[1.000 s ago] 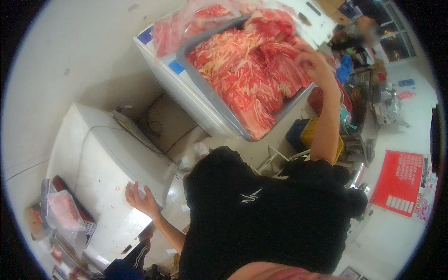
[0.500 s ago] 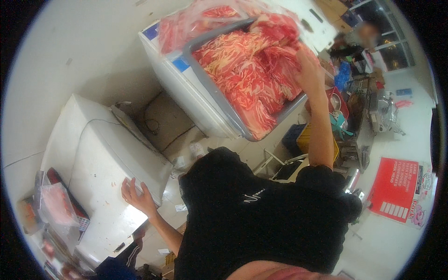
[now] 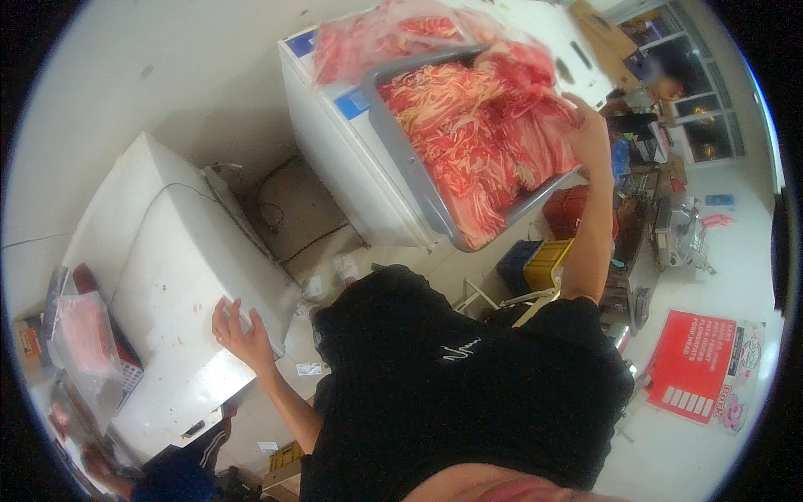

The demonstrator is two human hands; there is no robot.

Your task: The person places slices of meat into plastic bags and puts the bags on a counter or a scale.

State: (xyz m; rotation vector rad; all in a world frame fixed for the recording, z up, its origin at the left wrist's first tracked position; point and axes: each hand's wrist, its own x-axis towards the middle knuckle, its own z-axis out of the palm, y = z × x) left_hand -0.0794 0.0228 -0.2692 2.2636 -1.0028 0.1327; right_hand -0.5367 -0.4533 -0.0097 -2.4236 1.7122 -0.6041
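Observation:
A grey plastic tray [image 3: 422, 188] heaped with thin-sliced red and white raw meat [image 3: 468, 134] sits on a white chest freezer [image 3: 351, 151], its near corner jutting past the freezer's edge. My right hand [image 3: 590, 138] is at the right side of the heap, fingers reaching in over the meat's edge; part of them is hard to see. Over to the left, my left hand [image 3: 244, 335] lies on a second white freezer [image 3: 180, 284], fingers spread and holding nothing.
Clear bags of meat [image 3: 385, 38] lie behind the tray. On the left freezer's far side rests a packet of pink meat [image 3: 88, 330]. A yellow crate [image 3: 548, 263] stands below the tray. A person [image 3: 665, 79] is at the back right, and someone in dark clothing [image 3: 180, 473] at lower left.
My right hand has shifted rightward off the meat toward the tray's right side. My left hand stays on the freezer. The whole view has turned slightly.

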